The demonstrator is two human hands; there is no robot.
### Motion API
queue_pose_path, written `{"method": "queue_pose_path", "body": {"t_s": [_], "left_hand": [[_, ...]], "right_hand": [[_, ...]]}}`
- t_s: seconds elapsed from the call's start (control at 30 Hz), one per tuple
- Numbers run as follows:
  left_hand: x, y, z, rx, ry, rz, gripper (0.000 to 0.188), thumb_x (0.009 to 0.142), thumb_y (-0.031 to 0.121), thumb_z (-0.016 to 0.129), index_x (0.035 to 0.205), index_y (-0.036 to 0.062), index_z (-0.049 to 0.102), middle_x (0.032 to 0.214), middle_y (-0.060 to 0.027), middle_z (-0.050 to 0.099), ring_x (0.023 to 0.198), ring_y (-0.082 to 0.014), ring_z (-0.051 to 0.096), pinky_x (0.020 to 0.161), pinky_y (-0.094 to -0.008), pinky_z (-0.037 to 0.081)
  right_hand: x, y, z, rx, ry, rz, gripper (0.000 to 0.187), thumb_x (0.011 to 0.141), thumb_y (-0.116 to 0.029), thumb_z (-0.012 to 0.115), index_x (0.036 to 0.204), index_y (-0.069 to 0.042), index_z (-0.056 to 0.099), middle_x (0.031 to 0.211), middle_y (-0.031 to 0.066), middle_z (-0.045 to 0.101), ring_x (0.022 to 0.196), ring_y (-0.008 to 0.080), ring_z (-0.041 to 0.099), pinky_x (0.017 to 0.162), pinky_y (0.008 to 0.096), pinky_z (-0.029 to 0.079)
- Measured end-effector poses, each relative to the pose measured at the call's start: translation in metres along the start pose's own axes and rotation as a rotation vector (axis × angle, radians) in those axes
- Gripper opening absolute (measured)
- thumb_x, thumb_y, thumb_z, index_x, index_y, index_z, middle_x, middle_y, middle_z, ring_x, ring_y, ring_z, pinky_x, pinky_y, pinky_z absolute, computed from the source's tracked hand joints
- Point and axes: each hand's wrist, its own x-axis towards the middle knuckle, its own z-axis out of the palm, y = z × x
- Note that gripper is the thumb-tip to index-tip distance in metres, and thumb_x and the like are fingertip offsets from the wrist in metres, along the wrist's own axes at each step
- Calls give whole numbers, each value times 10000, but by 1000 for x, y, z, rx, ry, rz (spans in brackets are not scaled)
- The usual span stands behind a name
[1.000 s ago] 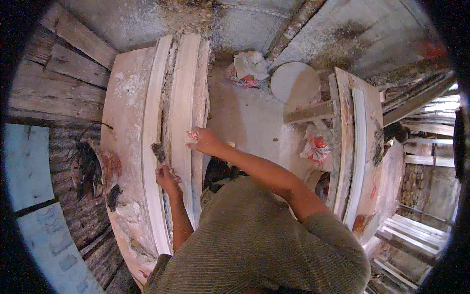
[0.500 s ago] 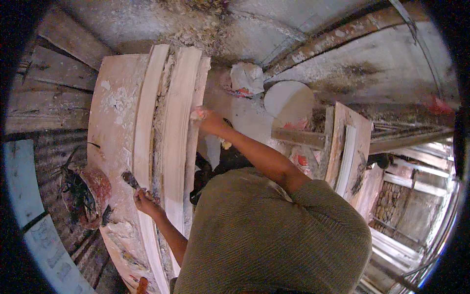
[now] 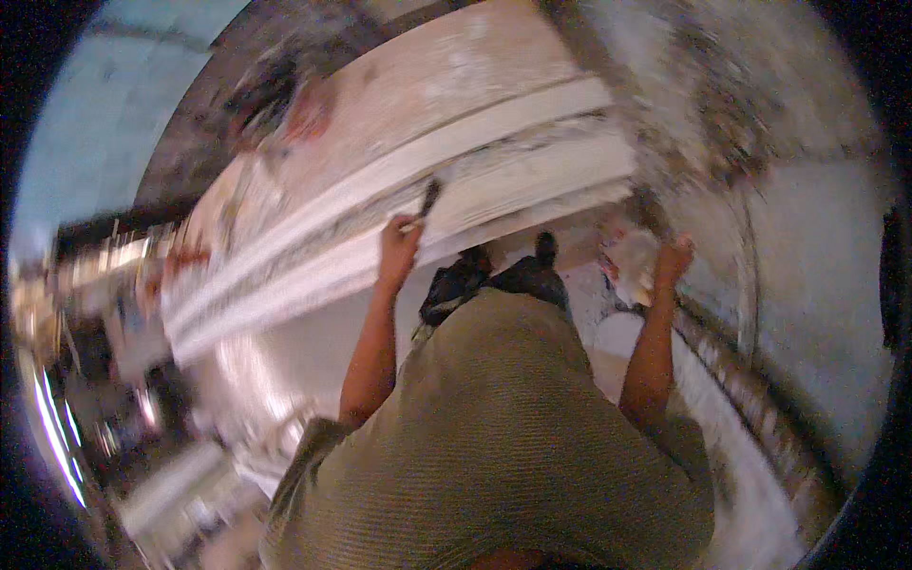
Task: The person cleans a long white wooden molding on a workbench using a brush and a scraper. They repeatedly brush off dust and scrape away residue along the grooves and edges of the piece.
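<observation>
My left hand (image 3: 399, 245) is closed around a short dark flat-ended tool (image 3: 431, 198), whose tip points up over the long pale moulded strips (image 3: 518, 176). These strips lie side by side along a pinkish board (image 3: 446, 66), with rough crumbly material in the gap between them. Off the strips' right end, my right hand (image 3: 674, 258) is raised with its fingers curled in. Motion blur hides what it holds, if anything. A whitish sack (image 3: 635, 261) shows just beside and below that hand.
A reddish container (image 3: 309, 109) with dark contents stands at the board's far side. Near my right forearm is a round white surface (image 3: 619, 332). A long beam (image 3: 750, 408) runs along the right by a grey wall (image 3: 817, 285). My dark shoes (image 3: 546, 249) stand beside the strips' near edge.
My view has swung round, so the strips now run across in front of me. My right hand has left the strips' edge; the left still holds the tool.
</observation>
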Motion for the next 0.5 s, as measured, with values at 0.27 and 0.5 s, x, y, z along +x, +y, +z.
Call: {"method": "queue_pose_path", "body": {"t_s": [0.27,0.5], "left_hand": [[-68,-25,-15,-76,170,-72,241,892,262,676,951,34,624,626,-24,554,499,-91,481,463,-281,397],[-134,-128,-82,-273,518,-122,265,879,265,690,941,18,617,593,-7,510,452,-98,466,415,-295,370]], "right_hand": [[-1,-224,48,337,-431,-324,245,869,-55,577,1095,-35,669,1060,74,641,985,210,550,952,326,395],[-139,-395,106,181,-631,-1069,196,919,-109,587,1097,-27,609,1018,143,596,1051,278,538,937,378,414]]}}
